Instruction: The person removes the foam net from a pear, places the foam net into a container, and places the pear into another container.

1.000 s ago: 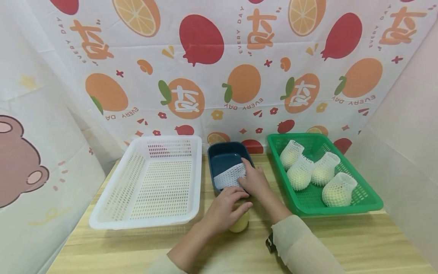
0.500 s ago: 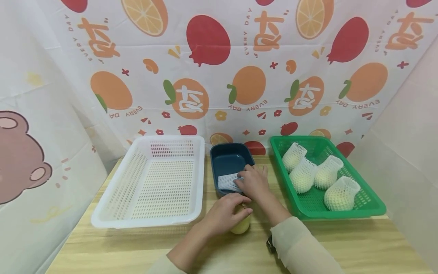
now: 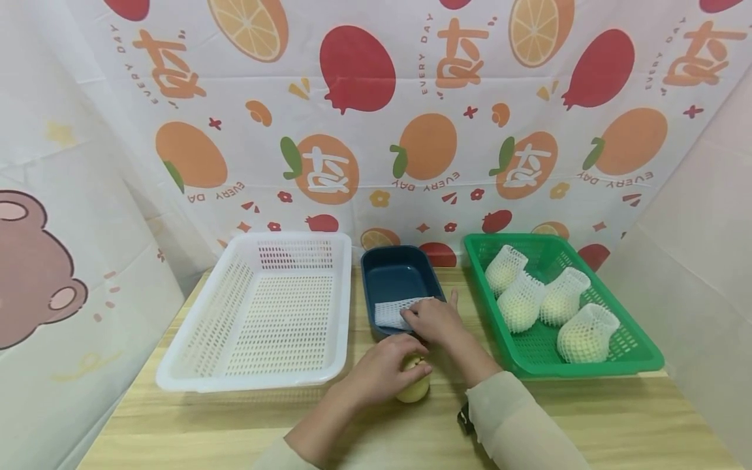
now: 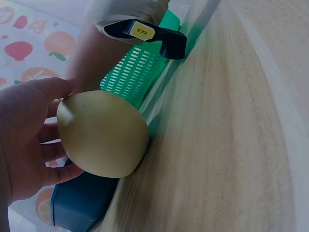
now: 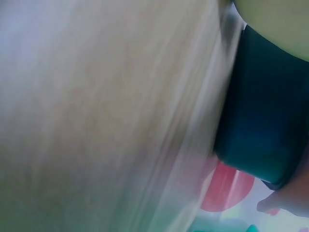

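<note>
The left hand curls round the pale fruit on the tabletop; a light grip should steady it unbruised. Farther off, the right hand touches the foam net in the blue bin (pinching or not, I cannot tell); best lift it by its edge.

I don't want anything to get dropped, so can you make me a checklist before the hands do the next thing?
1. Left hand holding the yellow fruit: ok, its fingers are around it.
2. Yellow fruit resting on the table: ok.
3. Right hand at the white foam net: ok.
4. Right hand pinching the white foam net firmly: cannot tell, partly hidden.
5. White foam net out of the blue bin: not ok, it lies inside.
6. Four netted fruits inside the green basket: ok.
</note>
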`<state>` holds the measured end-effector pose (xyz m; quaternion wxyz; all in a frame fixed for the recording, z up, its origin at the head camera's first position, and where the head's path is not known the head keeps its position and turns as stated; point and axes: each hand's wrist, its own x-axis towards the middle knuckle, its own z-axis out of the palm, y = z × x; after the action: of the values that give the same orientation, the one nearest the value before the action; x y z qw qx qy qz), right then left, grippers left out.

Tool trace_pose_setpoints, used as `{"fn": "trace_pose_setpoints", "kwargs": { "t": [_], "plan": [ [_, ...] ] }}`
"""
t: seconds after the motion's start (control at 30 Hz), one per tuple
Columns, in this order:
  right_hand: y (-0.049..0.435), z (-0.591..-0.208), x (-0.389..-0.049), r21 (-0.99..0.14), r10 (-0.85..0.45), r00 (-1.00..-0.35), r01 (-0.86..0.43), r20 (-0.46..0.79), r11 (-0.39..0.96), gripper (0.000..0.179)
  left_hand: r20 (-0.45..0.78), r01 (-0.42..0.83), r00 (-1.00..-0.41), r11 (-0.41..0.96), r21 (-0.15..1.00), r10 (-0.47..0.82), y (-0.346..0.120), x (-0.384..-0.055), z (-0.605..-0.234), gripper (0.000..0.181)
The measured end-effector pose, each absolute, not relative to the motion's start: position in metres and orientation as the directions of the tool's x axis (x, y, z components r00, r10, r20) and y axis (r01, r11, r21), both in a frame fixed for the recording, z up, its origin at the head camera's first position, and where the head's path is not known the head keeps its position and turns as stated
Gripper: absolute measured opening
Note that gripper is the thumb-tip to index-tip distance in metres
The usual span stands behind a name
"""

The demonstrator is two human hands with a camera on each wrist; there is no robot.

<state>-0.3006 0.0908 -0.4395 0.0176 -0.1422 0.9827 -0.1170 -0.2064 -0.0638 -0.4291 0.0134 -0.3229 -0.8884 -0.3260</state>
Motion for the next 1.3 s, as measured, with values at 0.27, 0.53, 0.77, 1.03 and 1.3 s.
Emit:
{"fn": "trace_pose_setpoints", "kwargs": {
  "t": [0.27,0.53,0.77,1.03,1.3],
  "plan": [
    [0.095,-0.438,-0.293,-0.350,-0.288,-0.954,-0.297,0.080,0.888,0.034,0.221,0.596,-0.775,0.570,0.565,0.592,-0.067,-0.207,-0.431,0.027],
    [0.105,-0.433,-0.279,-0.524,-0.240,-0.952,-0.306,0.191,0.795,0.033,0.233,0.610,-0.761,0.544,0.577,0.606,-0.066,-0.208,-0.434,0.024],
    [0.113,-0.424,-0.266,-0.640,-0.212,-0.949,-0.315,0.235,0.701,0.033,0.263,0.602,-0.770,0.525,0.602,0.581,-0.064,-0.207,-0.433,0.024],
    [0.117,-0.417,-0.253,-0.709,-0.220,-0.925,-0.379,0.310,0.594,0.028,0.321,0.574,-0.803,0.507,0.643,0.502,-0.061,-0.205,-0.430,0.023],
    [0.116,-0.415,-0.248,-0.724,-0.254,-0.908,-0.418,0.333,0.548,0.029,0.408,0.573,-0.810,0.423,0.701,0.421,-0.065,-0.204,-0.416,0.020]
  ]
}}
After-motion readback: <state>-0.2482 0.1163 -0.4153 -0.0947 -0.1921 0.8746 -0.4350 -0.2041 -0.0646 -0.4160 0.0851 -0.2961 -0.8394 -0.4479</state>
